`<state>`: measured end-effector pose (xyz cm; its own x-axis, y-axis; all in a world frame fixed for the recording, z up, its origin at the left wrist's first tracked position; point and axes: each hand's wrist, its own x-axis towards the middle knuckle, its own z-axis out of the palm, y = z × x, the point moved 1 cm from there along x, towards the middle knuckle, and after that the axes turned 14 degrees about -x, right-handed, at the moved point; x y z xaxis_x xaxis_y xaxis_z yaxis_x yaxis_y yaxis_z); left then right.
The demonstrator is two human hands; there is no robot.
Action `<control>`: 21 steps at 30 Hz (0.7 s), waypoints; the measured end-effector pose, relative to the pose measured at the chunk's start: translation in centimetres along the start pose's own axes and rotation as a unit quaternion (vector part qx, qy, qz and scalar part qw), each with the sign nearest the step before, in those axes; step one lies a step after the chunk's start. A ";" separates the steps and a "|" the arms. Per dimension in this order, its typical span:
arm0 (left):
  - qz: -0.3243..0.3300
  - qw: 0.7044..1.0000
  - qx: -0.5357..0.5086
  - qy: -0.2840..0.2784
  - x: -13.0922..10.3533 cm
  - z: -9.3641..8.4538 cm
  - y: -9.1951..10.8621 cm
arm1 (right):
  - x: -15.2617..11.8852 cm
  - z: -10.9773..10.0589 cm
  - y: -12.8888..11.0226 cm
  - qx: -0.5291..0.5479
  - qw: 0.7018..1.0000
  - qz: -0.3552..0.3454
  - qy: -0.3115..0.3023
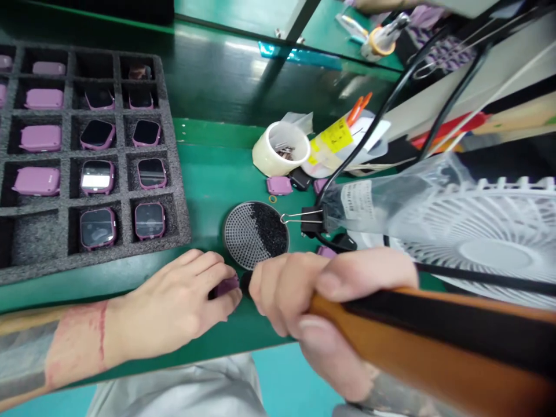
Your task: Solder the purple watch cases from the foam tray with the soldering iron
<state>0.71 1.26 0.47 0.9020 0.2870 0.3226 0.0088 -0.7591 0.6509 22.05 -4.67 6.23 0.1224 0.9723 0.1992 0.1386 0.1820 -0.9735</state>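
My left hand [182, 298] is at the table's near edge, its fingers closed around a small purple watch case [226, 285], mostly hidden under them. My right hand [299, 289] grips an orange-and-black electric screwdriver [425, 330], whose body runs large and blurred toward the lower right. Its dark front end [245, 284] points at the watch case; I cannot tell whether they touch. Just beyond both hands sits a round perforated screw dish [238, 231], its right half covered with tiny black pieces.
A grey foam tray [176, 191] at left holds purple watch cases and watches with dark screens. Behind the dish are a white cup [264, 153] and several small purple and black parts. A clipped plastic bag [356, 200], black cable [369, 133] and white fan [482, 243] crowd the right.
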 end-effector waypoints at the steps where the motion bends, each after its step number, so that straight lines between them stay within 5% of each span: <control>1: 0.001 1.000 0.004 -0.014 0.0 0.0 0.0 | 0.1 -0.6 0.0 0.022 1.000 -0.007 0.016; 7: 0.022 0.996 -0.035 -0.084 -0.2 -0.4 0.4 | 1.2 -2.5 0.6 0.068 0.993 -0.010 0.091; 21: -0.015 0.999 0.023 0.026 -0.1 -0.5 0.5 | 1.6 -2.2 1.9 0.073 0.996 -0.044 -0.031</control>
<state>0.39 1.11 1.13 0.8770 0.3389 0.3407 0.0559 -0.7761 0.6281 24.71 -3.07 4.91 0.0547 0.9577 0.2824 0.0019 0.2827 -0.9592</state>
